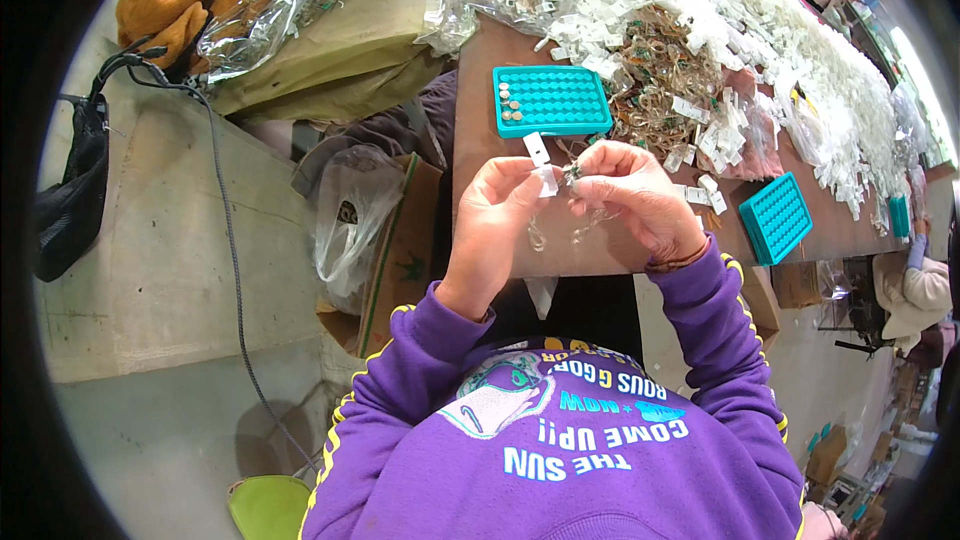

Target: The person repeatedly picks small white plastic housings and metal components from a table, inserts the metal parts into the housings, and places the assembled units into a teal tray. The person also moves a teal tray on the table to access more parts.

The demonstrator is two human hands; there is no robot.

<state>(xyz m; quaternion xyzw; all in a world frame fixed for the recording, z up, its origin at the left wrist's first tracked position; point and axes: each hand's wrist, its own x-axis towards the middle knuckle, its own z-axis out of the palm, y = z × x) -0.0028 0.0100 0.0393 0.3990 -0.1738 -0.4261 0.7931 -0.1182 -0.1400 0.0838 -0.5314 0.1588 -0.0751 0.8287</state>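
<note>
Above the table's near edge, my left hand [490, 212] pinches a small white tag [547, 181] between thumb and fingertips. Another white tag [537, 148] with a dark mark sticks up just above it. My right hand [640, 198] is closed at the fingertips on a small dark green and clear piece [571, 173], too small to name. A thin looped cord [537, 235] dangles under the hands. Just beyond them lies a teal compartment tray [553, 103] with several small round pale pieces at its left side.
A heap of tangled brownish cords [665, 75] and a long pile of white tags [790, 35] cover the table's far side. A second teal tray [776, 219] lies at right. Left of the table stands a cardboard box [397, 250] with a plastic bag. Other people are at far right.
</note>
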